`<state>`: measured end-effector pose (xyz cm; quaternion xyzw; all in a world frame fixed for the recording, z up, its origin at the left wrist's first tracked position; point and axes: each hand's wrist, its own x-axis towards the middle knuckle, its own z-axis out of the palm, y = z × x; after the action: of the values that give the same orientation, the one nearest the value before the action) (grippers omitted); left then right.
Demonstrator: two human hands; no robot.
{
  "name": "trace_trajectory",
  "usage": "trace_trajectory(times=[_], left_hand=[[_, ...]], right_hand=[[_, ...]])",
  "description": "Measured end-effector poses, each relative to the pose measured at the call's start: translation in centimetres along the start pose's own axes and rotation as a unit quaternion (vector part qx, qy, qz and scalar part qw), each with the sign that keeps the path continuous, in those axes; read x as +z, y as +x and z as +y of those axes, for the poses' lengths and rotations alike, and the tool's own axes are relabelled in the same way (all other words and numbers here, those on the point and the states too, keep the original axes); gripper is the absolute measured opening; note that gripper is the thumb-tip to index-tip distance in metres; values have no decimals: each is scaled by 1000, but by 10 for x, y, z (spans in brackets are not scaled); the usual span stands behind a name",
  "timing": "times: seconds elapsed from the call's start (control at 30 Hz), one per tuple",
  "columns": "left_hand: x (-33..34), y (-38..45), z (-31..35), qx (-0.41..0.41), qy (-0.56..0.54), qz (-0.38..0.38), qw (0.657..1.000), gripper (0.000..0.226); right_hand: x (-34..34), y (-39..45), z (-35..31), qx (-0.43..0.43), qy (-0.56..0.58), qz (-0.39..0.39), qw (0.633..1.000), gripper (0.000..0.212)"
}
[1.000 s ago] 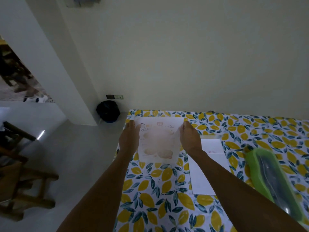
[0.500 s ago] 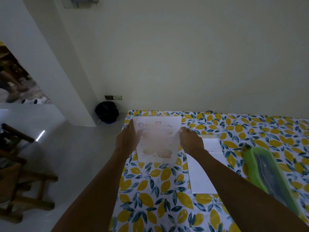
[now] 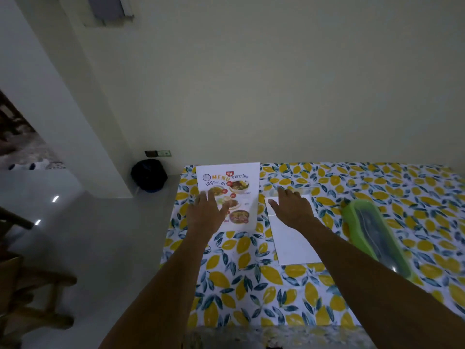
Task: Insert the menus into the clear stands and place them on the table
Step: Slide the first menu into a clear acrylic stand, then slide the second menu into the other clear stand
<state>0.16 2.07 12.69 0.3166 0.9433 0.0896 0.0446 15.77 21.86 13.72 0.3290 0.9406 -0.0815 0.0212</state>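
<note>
A colourful printed menu (image 3: 236, 187) stands upright at the far left corner of the lemon-patterned table (image 3: 251, 285), its printed side facing me; I cannot make out the clear stand around it. My left hand (image 3: 206, 215) is in front of its lower left part with fingers spread, holding nothing. My right hand (image 3: 292, 210) hovers with fingers apart over the far end of a blank white sheet (image 3: 294, 243) lying flat to the right of the menu. Just beyond its fingertips lies a faint clear plastic piece (image 3: 302, 191).
A green-rimmed transparent case (image 3: 375, 235) lies on the table to the right of the white sheet. The wall runs right behind the table's far edge. On the floor to the left are a black bag (image 3: 149, 175) and a wooden chair (image 3: 25, 298).
Both hands gripped the menu by its sides before. They have let go, the right hand has shifted right over the white sheet, and the menu stands on its own.
</note>
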Motion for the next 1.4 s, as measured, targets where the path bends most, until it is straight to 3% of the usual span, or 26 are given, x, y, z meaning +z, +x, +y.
trace_trajectory(times=[0.23,0.57,1.0,1.17,1.4], left_hand=[[20,-28,48,67,-8,-7,998,73],[65,-29,126,106,35,-53,992,86],[163,-4,207,-12,32,-157,987,85],[186,1,218,-43,24,-149,988,85],[211,-2,222,-127,-77,-127,981,73]], right_hand=[[7,-48,42,31,-20,1,999,64],[28,-56,123,65,-8,-27,997,66],[103,3,216,-5,-11,-140,990,58],[116,11,230,-15,12,-160,987,53],[132,8,231,17,62,-157,986,54]])
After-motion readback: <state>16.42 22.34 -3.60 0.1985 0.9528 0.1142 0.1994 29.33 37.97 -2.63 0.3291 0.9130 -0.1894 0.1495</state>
